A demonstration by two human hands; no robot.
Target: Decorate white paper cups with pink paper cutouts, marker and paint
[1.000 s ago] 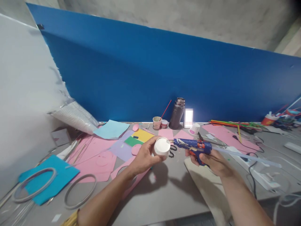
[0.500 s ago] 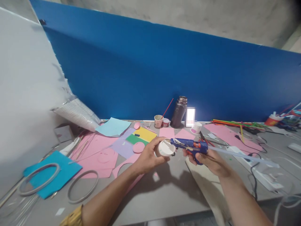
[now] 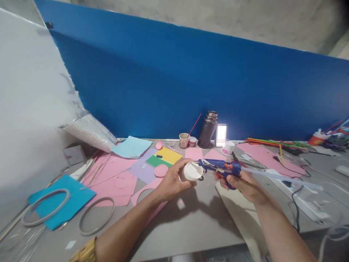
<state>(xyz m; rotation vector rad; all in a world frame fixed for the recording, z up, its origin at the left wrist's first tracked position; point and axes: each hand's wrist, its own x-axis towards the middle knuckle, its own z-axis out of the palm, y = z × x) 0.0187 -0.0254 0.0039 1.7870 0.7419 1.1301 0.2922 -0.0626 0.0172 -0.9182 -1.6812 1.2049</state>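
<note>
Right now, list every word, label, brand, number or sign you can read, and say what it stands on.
No text is readable.
Blue glue gun in the right hand: any lettering is too small to read.
Small jar: too blurred.
Patterned cup: print too small.
Red container: marking too blurred.
Bright panel: pixelated, nothing legible.
</note>
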